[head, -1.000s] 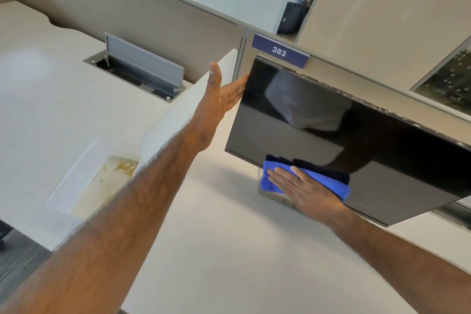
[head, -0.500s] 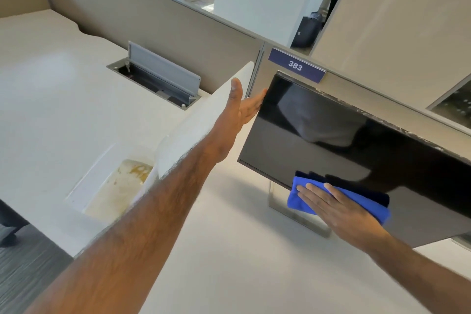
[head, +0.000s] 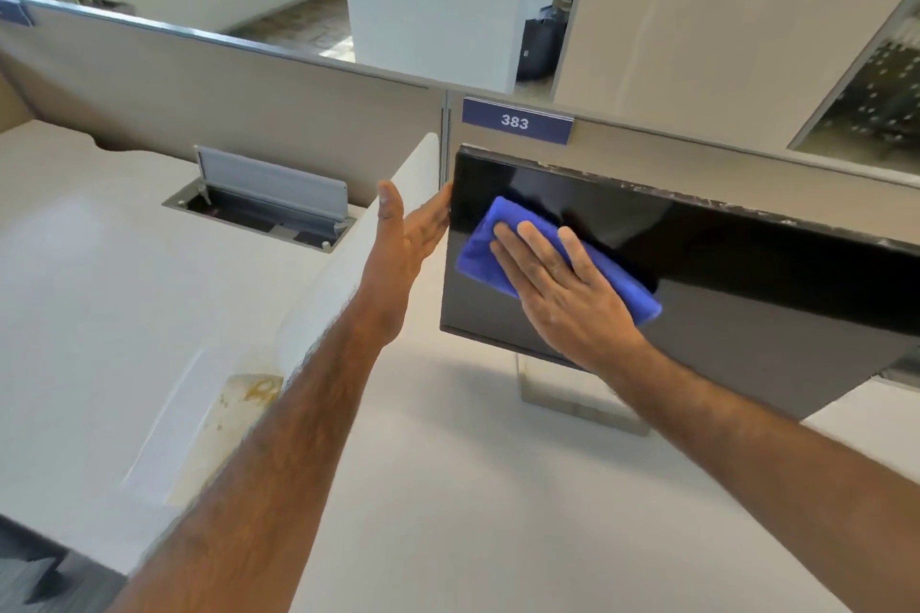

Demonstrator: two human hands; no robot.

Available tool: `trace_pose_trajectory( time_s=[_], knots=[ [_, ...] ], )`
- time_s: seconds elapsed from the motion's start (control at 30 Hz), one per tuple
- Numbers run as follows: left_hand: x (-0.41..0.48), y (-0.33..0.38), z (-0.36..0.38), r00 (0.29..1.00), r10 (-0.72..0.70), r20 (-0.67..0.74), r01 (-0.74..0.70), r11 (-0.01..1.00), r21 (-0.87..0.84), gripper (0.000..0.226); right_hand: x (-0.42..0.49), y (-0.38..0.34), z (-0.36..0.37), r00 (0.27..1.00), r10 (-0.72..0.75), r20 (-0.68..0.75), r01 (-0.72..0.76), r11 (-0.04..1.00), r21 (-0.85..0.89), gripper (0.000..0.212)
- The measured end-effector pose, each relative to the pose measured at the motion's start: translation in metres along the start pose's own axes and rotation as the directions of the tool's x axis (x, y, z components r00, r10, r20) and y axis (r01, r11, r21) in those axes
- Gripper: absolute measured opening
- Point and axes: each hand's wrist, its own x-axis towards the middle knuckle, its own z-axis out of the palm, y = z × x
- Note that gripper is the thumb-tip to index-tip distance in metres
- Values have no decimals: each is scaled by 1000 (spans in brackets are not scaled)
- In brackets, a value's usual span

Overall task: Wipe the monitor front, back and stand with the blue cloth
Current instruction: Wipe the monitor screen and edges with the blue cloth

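Observation:
The black monitor [head: 722, 264] stands on the desk with its dark glossy screen facing me. Its silver stand [head: 572, 393] shows below the lower edge. My right hand [head: 562, 289] lies flat on the folded blue cloth [head: 478, 249] and presses it against the upper left part of the screen. My left hand [head: 408, 234] holds the monitor's left edge, fingers wrapped behind it and thumb pointing up. The back of the monitor is hidden.
A white curved divider [head: 348, 274] runs beside my left arm. A cable hatch with a raised grey lid [head: 274, 194] sits at the back of the left desk. A beige partition [head: 224, 90] with a "383" sign [head: 515, 121] stands behind the monitor.
My right hand has slid the blue cloth from the screen's lower edge up to its upper left part. My left hand stays on the monitor's left edge.

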Motion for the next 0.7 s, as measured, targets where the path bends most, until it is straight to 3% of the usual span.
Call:
trace_pose_trajectory(
  time_s=[0.1, 0.17, 0.3, 0.5, 0.7],
  knots=[
    [3, -5, 1, 1000, -7, -13, 8, 999, 52, 127, -37, -26, 20, 982, -171, 76, 174, 984, -29, 68],
    [4, -9, 0, 999, 8, -31, -6, 998, 62, 123, -58, -41, 31, 977, -181, 114, 181, 983, 13, 70],
    [2, -12, 5, 997, 35, -62, -33, 999, 36, 94, -64, -48, 35, 993, -74, 91, 69, 996, 53, 71],
    [2, -12, 7, 996, 60, -61, -58, 998, 29, 96, -19, -19, 10, 955, 283, -85, -269, 952, 149, 58],
    [4, -14, 11, 992, 117, -43, -119, 993, -29, 99, -4, -30, 8, 939, 341, -40, -331, 930, 159, 55]
  ],
)
